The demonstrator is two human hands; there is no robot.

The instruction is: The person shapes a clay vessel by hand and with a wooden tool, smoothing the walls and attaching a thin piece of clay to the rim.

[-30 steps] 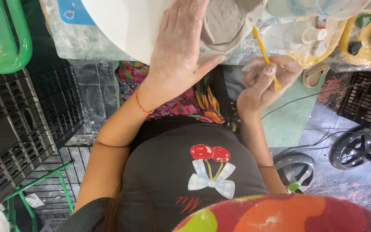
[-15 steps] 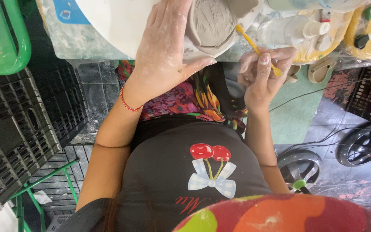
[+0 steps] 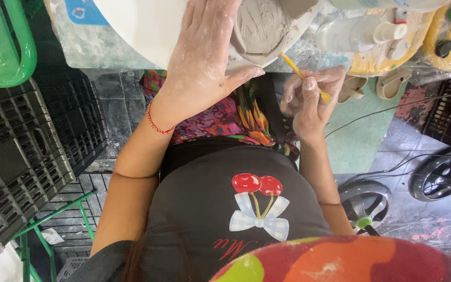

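Note:
My left hand (image 3: 207, 55), dusted with dry clay, lies flat with fingers spread on a white round board (image 3: 147, 28) and its thumb rests against the rim of a grey clay piece (image 3: 261, 23) on that board. My right hand (image 3: 311, 96) is closed around a thin yellow-handled tool (image 3: 301, 74), whose tip points up at the lower edge of the clay. A red string bracelet sits on my left wrist. The top of the clay piece is cut off by the frame.
A black plastic crate (image 3: 24, 156) stands at the left, with a green plastic seat (image 3: 1, 47) above it. Bottles and yellow sponges (image 3: 387, 36) lie at the upper right. Fan parts (image 3: 439, 175) and cables rest on the floor at the right.
The view has shifted so hands and clay sit higher. My right hand has lowered a little and turned the yellow tool toward the clay's lower edge. My left hand stays on the board.

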